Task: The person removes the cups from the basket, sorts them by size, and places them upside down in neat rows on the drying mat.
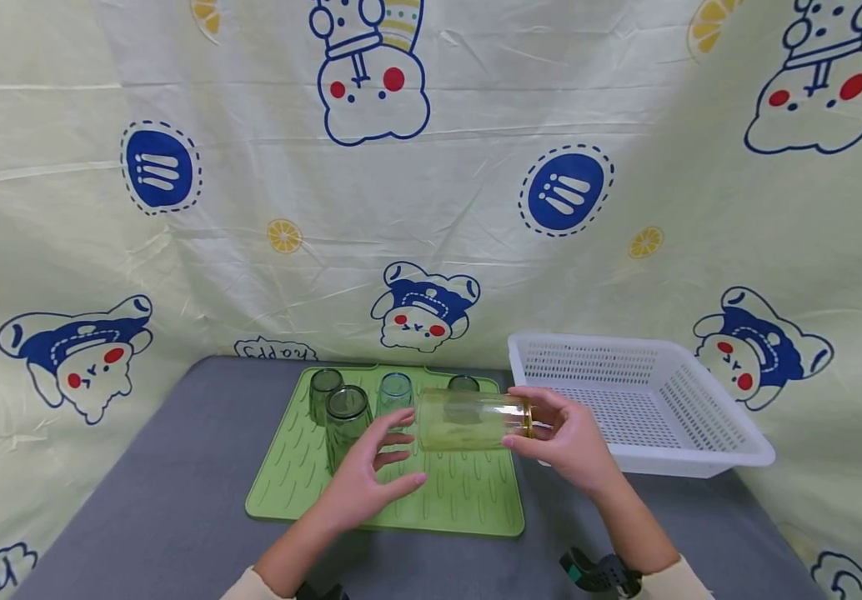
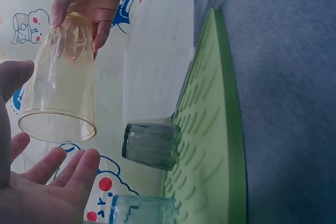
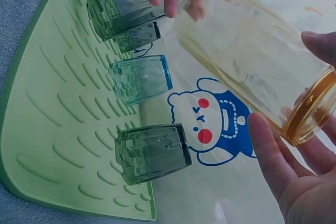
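My right hand (image 1: 569, 437) grips a yellow tinted drinking glass (image 1: 464, 421) at its thick amber end, fingers and thumb around it. The glass lies on its side in the air above a green ribbed drying mat (image 1: 468, 500). Close to the other end of the glass, my left hand (image 1: 371, 471) is spread with its thumb apart; in the left wrist view a gap shows between its fingertips (image 2: 89, 157) and the rim. On the mat stand a tall grey-green glass (image 1: 347, 417), a shorter one (image 1: 323, 390), a light blue glass (image 3: 139, 80) and a small dark glass (image 3: 155, 153).
A white perforated plastic basket (image 1: 701, 457) stands right of the mat, its near left corner close to my right hand. Grey cloth (image 1: 176, 500) covers the table. A printed sheet (image 1: 476, 208) hangs behind and at both sides.
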Motion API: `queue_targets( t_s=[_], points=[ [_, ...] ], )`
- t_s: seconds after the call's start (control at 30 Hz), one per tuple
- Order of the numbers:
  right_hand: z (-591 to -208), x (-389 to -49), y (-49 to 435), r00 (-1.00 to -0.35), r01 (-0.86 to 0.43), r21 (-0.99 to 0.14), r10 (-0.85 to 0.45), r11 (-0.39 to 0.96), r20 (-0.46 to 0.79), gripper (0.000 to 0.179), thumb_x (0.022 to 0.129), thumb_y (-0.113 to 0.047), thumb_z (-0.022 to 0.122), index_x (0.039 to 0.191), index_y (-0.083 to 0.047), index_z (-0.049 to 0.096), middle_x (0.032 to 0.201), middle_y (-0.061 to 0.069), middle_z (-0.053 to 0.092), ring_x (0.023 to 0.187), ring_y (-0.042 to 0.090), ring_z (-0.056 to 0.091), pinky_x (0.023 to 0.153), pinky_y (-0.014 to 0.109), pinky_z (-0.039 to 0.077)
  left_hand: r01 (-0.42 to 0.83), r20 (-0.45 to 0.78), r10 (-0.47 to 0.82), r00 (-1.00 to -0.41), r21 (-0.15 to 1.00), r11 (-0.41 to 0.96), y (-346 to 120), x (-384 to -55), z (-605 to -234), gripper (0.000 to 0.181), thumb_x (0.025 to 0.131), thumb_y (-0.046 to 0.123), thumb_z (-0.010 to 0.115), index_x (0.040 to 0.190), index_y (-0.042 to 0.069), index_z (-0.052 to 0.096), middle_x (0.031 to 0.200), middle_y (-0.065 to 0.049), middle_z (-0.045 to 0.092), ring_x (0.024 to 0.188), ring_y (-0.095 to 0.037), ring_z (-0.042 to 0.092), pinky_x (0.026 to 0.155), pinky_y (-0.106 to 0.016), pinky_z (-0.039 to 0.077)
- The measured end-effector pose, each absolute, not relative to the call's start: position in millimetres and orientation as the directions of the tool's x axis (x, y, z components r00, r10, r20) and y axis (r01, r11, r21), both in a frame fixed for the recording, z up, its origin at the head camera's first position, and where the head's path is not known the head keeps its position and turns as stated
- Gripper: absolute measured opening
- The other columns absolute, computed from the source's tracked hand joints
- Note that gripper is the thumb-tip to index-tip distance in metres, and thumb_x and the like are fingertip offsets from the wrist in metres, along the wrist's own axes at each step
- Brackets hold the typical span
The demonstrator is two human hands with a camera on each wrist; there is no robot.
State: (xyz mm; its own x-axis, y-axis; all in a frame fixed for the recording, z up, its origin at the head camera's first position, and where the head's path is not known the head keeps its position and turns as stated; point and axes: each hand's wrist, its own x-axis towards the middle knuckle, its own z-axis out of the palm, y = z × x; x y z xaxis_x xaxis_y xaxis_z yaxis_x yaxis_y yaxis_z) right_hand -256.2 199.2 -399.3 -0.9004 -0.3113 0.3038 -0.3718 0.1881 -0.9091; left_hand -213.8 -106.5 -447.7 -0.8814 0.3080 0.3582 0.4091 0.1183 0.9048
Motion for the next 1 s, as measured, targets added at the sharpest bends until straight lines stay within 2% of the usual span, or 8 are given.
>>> queue_targets(
  t_s=[0.03, 0.17, 0.3, 0.5, 0.6, 0.73, 0.83, 1.0],
  points=[
    [-400, -257, 199, -0.901, -0.377, -0.905, -0.307, 0.198, 0.307, 0.063, 0.080, -0.005, 0.087, 0.137, 0.002, 0.060, 0.137, 0.025, 0.061, 0.105, 0.011, 0.074, 0.085, 0.028, 0.062, 0.412, 0.359, 0.310, -0.880, 0.902, 0.127, -108, -213, -449, 0.078, 0.089, 0.013, 0.080, 0.155, 0.021, 0.040, 0.155, -0.012, 0.045, 0.134, -0.033, 0.054, 0.109, -0.042, 0.052],
    [-400, -260, 196, -0.900, -0.400, -0.881, -0.291, 0.251, 0.326, 0.061, 0.079, -0.008, 0.089, 0.134, -0.002, 0.063, 0.132, 0.022, 0.064, 0.100, 0.010, 0.074, 0.085, 0.025, 0.061, 0.429, 0.357, 0.341, -0.870, 0.888, 0.164, -118, -213, -455, 0.074, 0.090, 0.014, 0.079, 0.154, 0.020, 0.042, 0.152, -0.014, 0.048, 0.132, -0.032, 0.055, 0.107, -0.043, 0.052],
    [-401, -262, 194, -0.901, -0.413, -0.860, -0.273, 0.300, 0.337, 0.060, 0.078, -0.011, 0.090, 0.132, -0.005, 0.065, 0.128, 0.019, 0.066, 0.094, 0.010, 0.072, 0.083, 0.024, 0.061, 0.467, 0.362, 0.396, -0.844, 0.860, 0.207, -130, -213, -463, 0.069, 0.092, 0.015, 0.078, 0.152, 0.020, 0.045, 0.145, -0.011, 0.053, 0.128, -0.026, 0.058, 0.105, -0.042, 0.054],
    [-404, -267, 192, -0.903, -0.422, -0.829, -0.250, 0.368, 0.349, 0.061, 0.077, -0.015, 0.092, 0.131, -0.007, 0.066, 0.128, 0.015, 0.068, 0.092, 0.016, 0.070, 0.080, 0.025, 0.061, 0.516, 0.380, 0.444, -0.811, 0.822, 0.239, -146, -209, -471, 0.061, 0.092, 0.014, 0.078, 0.147, 0.014, 0.051, 0.138, -0.011, 0.058, 0.124, -0.017, 0.059, 0.103, -0.039, 0.055],
    [-405, -269, 190, -0.905, -0.423, -0.813, -0.239, 0.400, 0.353, 0.061, 0.076, -0.017, 0.092, 0.130, -0.010, 0.067, 0.127, 0.014, 0.069, 0.092, 0.020, 0.069, 0.077, 0.027, 0.062, 0.533, 0.380, 0.460, -0.802, 0.803, 0.266, -153, -208, -474, 0.055, 0.093, 0.017, 0.077, 0.144, 0.013, 0.054, 0.136, -0.012, 0.060, 0.123, -0.022, 0.061, 0.103, -0.039, 0.056],
    [-406, -271, 187, -0.905, -0.425, -0.791, -0.234, 0.440, 0.356, 0.062, 0.075, -0.020, 0.093, 0.130, -0.012, 0.067, 0.125, 0.015, 0.068, 0.090, 0.022, 0.069, 0.074, 0.027, 0.062, 0.583, 0.394, 0.512, -0.763, 0.763, 0.281, -165, -206, -480, 0.047, 0.095, 0.019, 0.075, 0.138, 0.009, 0.058, 0.131, -0.017, 0.062, 0.119, -0.030, 0.063, 0.100, -0.040, 0.057],
    [-407, -272, 185, -0.905, -0.424, -0.783, -0.238, 0.455, 0.352, 0.064, 0.075, -0.021, 0.093, 0.132, -0.013, 0.066, 0.125, 0.018, 0.067, 0.087, 0.022, 0.068, 0.072, 0.026, 0.061, 0.607, 0.397, 0.540, -0.742, 0.740, 0.289, -175, -205, -483, 0.042, 0.095, 0.017, 0.074, 0.134, 0.006, 0.061, 0.127, -0.020, 0.064, 0.117, -0.030, 0.064, 0.099, -0.038, 0.058],
    [-407, -273, 182, -0.912, -0.410, -0.781, -0.224, 0.472, 0.344, 0.065, 0.075, -0.022, 0.093, 0.133, -0.014, 0.065, 0.127, 0.019, 0.067, 0.088, 0.023, 0.069, 0.071, 0.028, 0.060, 0.578, 0.357, 0.535, -0.765, 0.747, 0.328, -198, -204, -484, 0.038, 0.096, 0.014, 0.073, 0.130, 0.001, 0.062, 0.126, -0.019, 0.066, 0.117, -0.032, 0.065, 0.099, -0.036, 0.057]
  ],
)
